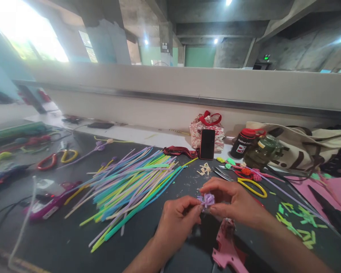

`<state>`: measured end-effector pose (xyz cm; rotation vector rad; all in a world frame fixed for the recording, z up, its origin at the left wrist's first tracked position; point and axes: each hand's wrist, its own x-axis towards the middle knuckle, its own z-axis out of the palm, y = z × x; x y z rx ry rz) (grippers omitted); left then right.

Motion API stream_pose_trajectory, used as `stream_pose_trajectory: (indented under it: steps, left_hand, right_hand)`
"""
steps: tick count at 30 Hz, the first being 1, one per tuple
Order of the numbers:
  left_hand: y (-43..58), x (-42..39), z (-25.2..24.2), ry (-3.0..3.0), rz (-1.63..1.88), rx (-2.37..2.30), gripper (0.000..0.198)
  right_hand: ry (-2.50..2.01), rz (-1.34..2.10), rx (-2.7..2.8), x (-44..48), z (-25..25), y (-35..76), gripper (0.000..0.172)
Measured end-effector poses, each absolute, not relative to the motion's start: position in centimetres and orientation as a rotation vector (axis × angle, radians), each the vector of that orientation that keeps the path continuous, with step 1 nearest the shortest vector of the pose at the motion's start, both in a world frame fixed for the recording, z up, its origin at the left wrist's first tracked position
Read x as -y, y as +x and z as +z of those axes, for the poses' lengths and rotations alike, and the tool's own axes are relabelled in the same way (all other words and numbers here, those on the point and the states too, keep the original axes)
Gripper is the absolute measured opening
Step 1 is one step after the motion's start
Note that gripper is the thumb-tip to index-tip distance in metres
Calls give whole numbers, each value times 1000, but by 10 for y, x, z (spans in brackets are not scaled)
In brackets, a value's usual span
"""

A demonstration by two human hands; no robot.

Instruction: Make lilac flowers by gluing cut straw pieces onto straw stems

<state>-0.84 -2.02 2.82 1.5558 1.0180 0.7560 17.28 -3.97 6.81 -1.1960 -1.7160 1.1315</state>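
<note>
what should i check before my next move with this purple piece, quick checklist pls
1. Small fuzzy purple bundle gripped: ok, fingers of the left hand and right hand are on it.
2. Long pastel fuzzy stems at hand: ok, loosely piled left of the hands.
3. Yellow-looped metal scissors out of the grip: ok, lying beyond the right hand.
4. Pink plastic gun-shaped tool cool: cannot tell.
5. Black tabletop free of scraps: not ok, short green offcuts lie at right.
</note>
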Motion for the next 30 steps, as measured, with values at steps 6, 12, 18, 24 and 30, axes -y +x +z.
stream_pose_trajectory:
  steps: [6,12,18,24,30]
  left_hand:
    - [-4,21,30,1391,729,-976,21]
    - [-4,18,31,1042,702,-827,22]
    - [-9,8,34,714,703,-622,20]
    - [-10,5,39,599,651,-605,12]
    - [-15,7,45,589,631,-559,12]
  right_hand:
    - [-1183,1112,1739,37,63,170,15]
    - [-1180,1300,1458,36,62,179,40]
    - [-1322,1218,1409,39,50,186,29]
    - [-1389,1198,1485,43,37,175,25]
    - [-1371,1238,1541,42,37,171,18]
